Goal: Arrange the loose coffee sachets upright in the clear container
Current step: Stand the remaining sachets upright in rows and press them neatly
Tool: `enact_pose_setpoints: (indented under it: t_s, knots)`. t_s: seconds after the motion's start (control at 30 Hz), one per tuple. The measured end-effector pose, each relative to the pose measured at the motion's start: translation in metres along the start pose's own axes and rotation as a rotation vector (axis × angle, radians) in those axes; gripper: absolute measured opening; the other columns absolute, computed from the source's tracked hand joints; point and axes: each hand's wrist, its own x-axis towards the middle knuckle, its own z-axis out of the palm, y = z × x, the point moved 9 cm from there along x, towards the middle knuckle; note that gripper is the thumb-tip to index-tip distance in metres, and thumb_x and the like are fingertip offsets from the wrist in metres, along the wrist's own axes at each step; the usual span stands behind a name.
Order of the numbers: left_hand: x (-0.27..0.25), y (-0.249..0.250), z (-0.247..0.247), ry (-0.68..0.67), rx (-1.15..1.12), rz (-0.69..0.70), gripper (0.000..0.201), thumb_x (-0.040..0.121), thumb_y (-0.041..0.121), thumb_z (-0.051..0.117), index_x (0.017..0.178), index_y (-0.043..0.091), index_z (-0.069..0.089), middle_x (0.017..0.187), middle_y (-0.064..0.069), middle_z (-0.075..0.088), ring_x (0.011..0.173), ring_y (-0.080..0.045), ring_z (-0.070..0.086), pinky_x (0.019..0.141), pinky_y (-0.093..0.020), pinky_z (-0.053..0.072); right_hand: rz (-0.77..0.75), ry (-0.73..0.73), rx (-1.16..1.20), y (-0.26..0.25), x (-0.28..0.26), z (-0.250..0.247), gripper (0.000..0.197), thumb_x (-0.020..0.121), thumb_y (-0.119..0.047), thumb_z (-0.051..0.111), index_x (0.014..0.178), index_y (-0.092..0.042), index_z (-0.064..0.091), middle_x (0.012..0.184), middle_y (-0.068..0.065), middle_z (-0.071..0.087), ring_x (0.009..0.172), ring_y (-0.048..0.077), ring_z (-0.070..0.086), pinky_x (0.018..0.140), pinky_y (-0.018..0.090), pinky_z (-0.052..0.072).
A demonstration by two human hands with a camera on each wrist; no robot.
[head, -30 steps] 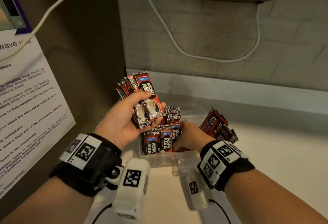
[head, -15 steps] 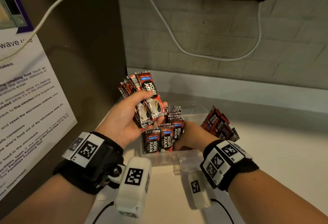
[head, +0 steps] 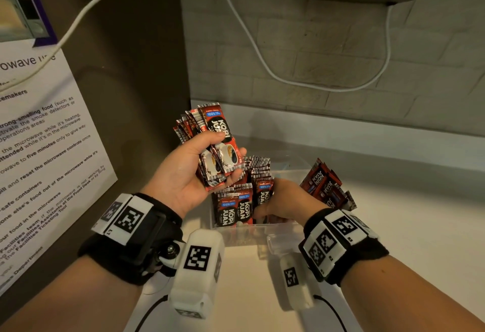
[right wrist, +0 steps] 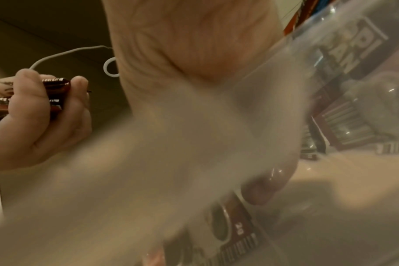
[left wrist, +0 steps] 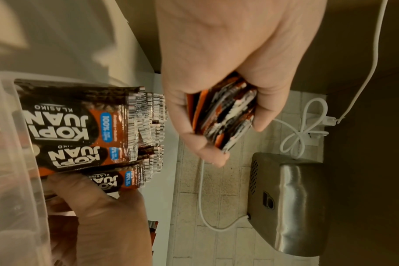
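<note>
Pale table (head: 236, 292) up close, then the clear plastic container (head: 252, 234) — right hand (head: 286, 200) inside steadying upright red-and-black coffee sachets (head: 233, 208), grip hidden. Left hand (head: 183, 174) clutches a sachet bunch (head: 212, 145) just above-left, long axes near vertical.

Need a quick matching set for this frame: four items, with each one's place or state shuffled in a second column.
Items:
1. left hand
2. right hand
3. upright sachets
4. loose sachet pile

Places or states:
A. on the counter, right of the clear container
B. standing in rows inside the container
C. grips a fanned bundle of sachets above the container
D. reaches down into the container beside the rows

Pairs: 1-C, 2-D, 3-B, 4-A
</note>
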Motion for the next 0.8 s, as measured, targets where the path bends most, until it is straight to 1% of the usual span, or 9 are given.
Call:
enact_pose_setpoints:
  t_s: [0.17,0.23,0.4,0.47,0.53,0.57,0.67,0.73,0.8]
  knots:
    - [0.002,-0.002,-0.004,0.005,0.001,0.003,0.023,0.084,0.014,0.063,0.105,0.006,0.061,0.089,-0.015,0.072,0.078,-0.023,0.074,0.051,-0.03,0.056,0.055,-0.034,0.057,0.003,-0.005,-0.002,0.041,0.061,-0.016,0.084,0.096,-0.018,0.063,0.074,0.0,0.067,0.064,0.015,0.064,0.061,0.028,0.054]
    - [0.002,-0.004,-0.004,-0.003,0.007,-0.003,0.017,0.085,0.014,0.062,0.1,0.007,0.061,0.085,-0.014,0.072,0.076,-0.022,0.073,0.052,-0.03,0.056,0.092,-0.031,0.069,0.008,-0.008,-0.006,0.052,0.059,-0.019,0.087,0.102,-0.017,0.059,0.085,0.002,0.069,0.077,0.019,0.068,0.071,0.031,0.057]
    - [0.002,-0.013,-0.002,-0.012,0.077,-0.03,0.012,0.084,0.013,0.063,0.093,0.006,0.063,0.082,-0.017,0.073,0.068,-0.023,0.072,0.049,-0.03,0.056,0.098,0.085,0.042,0.014,-0.023,-0.033,0.067,0.068,-0.032,0.083,0.123,-0.014,0.05,0.113,0.004,0.057,0.104,0.023,0.056,0.083,0.03,0.047]
    - [0.002,-0.016,0.001,-0.023,0.102,-0.028,0.009,0.084,0.012,0.064,0.091,0.007,0.064,0.076,-0.015,0.073,0.063,-0.023,0.071,0.05,-0.03,0.057,0.061,0.222,0.17,0.01,-0.031,-0.053,0.048,0.075,-0.03,0.078,0.114,-0.013,0.057,0.105,0.005,0.061,0.092,0.021,0.061,0.072,0.026,0.051]
    - [0.003,-0.016,0.007,-0.039,0.117,-0.014,0.015,0.075,0.011,0.069,0.089,0.008,0.065,0.071,-0.012,0.072,0.059,-0.022,0.07,0.049,-0.032,0.057,-0.014,0.428,0.362,0.003,-0.042,-0.079,0.02,0.082,-0.025,0.07,0.093,-0.011,0.062,0.082,0.002,0.06,0.067,0.017,0.055,0.053,0.022,0.042]
    - [0.004,-0.016,0.01,-0.048,0.126,-0.008,0.023,0.068,0.012,0.071,0.089,0.008,0.066,0.072,-0.011,0.072,0.059,-0.023,0.07,0.048,-0.033,0.057,-0.064,0.476,0.468,-0.003,-0.047,-0.088,0.016,0.084,-0.023,0.066,0.085,-0.008,0.062,0.074,0.002,0.058,0.063,0.017,0.05,0.052,0.023,0.038]
    - [0.006,-0.019,0.019,-0.087,0.188,0.01,0.034,0.059,0.012,0.074,0.093,0.009,0.069,0.083,-0.013,0.073,0.069,-0.026,0.072,0.057,-0.039,0.059,-0.235,0.347,0.675,-0.036,-0.057,-0.089,0.016,0.086,-0.02,0.065,0.087,-0.004,0.063,0.069,0.004,0.057,0.052,0.011,0.045,0.046,0.02,0.034]
    - [0.005,-0.022,0.024,-0.108,0.235,0.009,0.038,0.06,0.012,0.075,0.097,0.009,0.069,0.09,-0.015,0.073,0.075,-0.028,0.072,0.066,-0.043,0.059,-0.327,0.292,0.632,-0.055,-0.064,-0.089,0.008,0.087,-0.012,0.065,0.089,-0.004,0.063,0.068,0.004,0.057,0.044,0.003,0.045,0.041,0.014,0.033]
    - [0.005,-0.025,0.024,-0.113,0.267,0.007,0.039,0.06,0.015,0.075,0.098,0.011,0.069,0.09,-0.013,0.074,0.074,-0.027,0.072,0.064,-0.041,0.059,-0.365,0.299,0.61,-0.06,-0.067,-0.091,0.005,0.087,-0.004,0.064,0.085,-0.008,0.063,0.065,0.004,0.056,0.042,0.001,0.044,0.04,0.014,0.033]
